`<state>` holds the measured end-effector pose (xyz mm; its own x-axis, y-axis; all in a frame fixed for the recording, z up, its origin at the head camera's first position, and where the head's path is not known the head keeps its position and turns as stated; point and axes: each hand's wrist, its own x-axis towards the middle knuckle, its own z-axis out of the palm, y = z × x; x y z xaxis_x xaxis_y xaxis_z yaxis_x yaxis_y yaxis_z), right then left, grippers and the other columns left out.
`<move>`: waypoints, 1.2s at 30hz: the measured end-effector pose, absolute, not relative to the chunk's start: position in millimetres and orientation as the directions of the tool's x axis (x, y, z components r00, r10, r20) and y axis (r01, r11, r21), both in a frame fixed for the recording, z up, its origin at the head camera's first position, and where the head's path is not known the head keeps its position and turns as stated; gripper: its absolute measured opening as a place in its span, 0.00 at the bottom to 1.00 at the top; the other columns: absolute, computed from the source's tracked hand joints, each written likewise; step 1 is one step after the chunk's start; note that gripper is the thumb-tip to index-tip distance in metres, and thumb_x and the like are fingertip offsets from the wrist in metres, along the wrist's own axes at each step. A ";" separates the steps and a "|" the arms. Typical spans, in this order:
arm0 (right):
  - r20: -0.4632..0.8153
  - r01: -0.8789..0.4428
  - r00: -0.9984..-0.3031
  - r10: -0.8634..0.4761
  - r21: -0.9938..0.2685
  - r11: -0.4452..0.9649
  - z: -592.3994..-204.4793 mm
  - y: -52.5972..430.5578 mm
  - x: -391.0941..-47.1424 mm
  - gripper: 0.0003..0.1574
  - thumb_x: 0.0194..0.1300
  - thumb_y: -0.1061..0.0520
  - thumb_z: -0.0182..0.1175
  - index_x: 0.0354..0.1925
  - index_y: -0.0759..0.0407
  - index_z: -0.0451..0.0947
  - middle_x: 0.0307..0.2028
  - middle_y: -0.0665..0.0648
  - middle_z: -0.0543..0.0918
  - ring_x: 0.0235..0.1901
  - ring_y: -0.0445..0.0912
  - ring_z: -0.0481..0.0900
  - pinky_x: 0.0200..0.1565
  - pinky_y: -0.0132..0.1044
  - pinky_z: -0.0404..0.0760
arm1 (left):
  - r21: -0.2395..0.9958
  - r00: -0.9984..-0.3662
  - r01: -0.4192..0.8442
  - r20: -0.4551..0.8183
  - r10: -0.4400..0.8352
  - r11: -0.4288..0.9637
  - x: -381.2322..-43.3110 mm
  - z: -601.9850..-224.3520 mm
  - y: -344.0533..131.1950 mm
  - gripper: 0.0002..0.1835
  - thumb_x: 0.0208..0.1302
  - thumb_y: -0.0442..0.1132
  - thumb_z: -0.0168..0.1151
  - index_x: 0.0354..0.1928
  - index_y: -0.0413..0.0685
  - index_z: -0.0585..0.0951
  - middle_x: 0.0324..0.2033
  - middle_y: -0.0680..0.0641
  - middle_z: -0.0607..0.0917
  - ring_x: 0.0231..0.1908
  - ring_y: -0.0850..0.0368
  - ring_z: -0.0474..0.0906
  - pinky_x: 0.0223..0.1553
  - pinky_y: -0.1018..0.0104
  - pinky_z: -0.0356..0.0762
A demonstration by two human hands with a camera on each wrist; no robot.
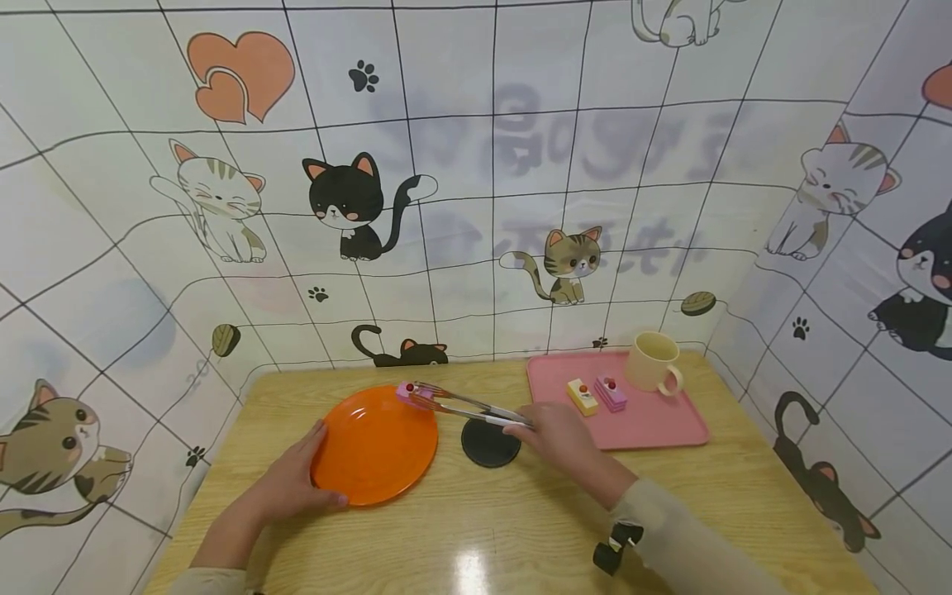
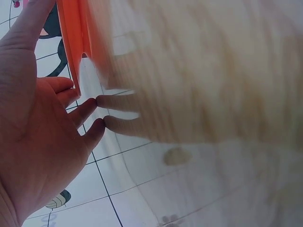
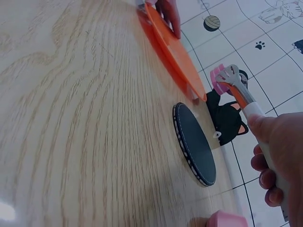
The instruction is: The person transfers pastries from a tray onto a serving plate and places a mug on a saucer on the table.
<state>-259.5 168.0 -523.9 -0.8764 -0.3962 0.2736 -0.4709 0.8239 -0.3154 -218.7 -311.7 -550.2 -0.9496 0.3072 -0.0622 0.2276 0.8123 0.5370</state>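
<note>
Tongs (image 1: 476,407) with white handles extend from my right hand (image 1: 561,438), which grips them. Between their tips is a small pink toy cake slice (image 1: 413,394) with a red topping, held over the far right rim of an orange plate (image 1: 372,450). In the right wrist view the cake (image 3: 219,80) shows above the table, beyond the plate's edge. My left hand (image 1: 293,479) rests against the plate's left side, fingers and thumb spread along the rim. The left wrist view shows its outstretched fingers (image 2: 85,111), two of their tips down on the tabletop.
Right of the plate lies a round black coaster (image 1: 491,444). Behind my right hand, a pink tray (image 1: 669,426) bears a yellow cake slice (image 1: 583,397), a pink-purple cake slice (image 1: 611,394) and a cream mug (image 1: 652,362). Cat-patterned walls (image 1: 461,165) enclose the wooden table (image 1: 416,545).
</note>
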 end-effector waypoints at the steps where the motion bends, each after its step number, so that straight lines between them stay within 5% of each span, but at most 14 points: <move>1: 0.269 -0.474 -0.875 -0.402 -0.309 0.825 -524.1 166.3 -260.4 0.21 0.74 0.40 0.74 0.29 0.45 0.77 0.21 0.40 0.70 0.24 0.38 0.67 0.28 0.35 0.68 | 0.537 -0.949 0.228 -0.063 0.308 0.812 -218.8 -550.4 -311.8 0.76 0.50 0.66 0.87 0.85 0.28 0.54 0.85 0.27 0.53 0.81 0.21 0.56 0.77 0.24 0.59; 11: 0.321 -0.543 -0.831 -0.454 -0.290 0.788 -524.1 151.0 -265.6 0.25 0.73 0.39 0.74 0.26 0.45 0.74 0.20 0.40 0.68 0.22 0.38 0.66 0.25 0.34 0.66 | 0.541 -0.949 0.223 -0.070 0.308 0.811 -218.8 -549.7 -310.6 0.75 0.50 0.65 0.88 0.85 0.28 0.54 0.85 0.26 0.53 0.81 0.21 0.55 0.77 0.24 0.58; 28: 0.249 -0.519 -0.852 -0.461 -0.280 0.808 -525.2 126.6 -273.8 0.17 0.73 0.36 0.72 0.37 0.45 0.89 0.24 0.41 0.79 0.27 0.39 0.74 0.30 0.37 0.74 | 0.550 -0.948 0.218 -0.077 0.309 0.806 -218.9 -551.0 -311.4 0.75 0.51 0.63 0.88 0.86 0.28 0.53 0.85 0.26 0.52 0.81 0.21 0.54 0.78 0.24 0.57; 36: 0.235 -0.523 -0.850 -0.471 -0.284 0.803 -531.7 115.5 -280.2 0.20 0.73 0.36 0.72 0.31 0.44 0.83 0.22 0.41 0.73 0.26 0.40 0.72 0.29 0.35 0.70 | 0.543 -0.948 0.217 -0.083 0.309 0.811 -219.4 -552.4 -312.1 0.75 0.51 0.63 0.88 0.86 0.29 0.53 0.86 0.27 0.52 0.81 0.21 0.54 0.77 0.24 0.58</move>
<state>-280.2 115.5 -531.7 -0.8503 -0.4712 0.2345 -0.5235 0.8035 -0.2836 -219.4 -312.1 -552.4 -0.9476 0.3085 -0.0826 0.2168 0.8112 0.5431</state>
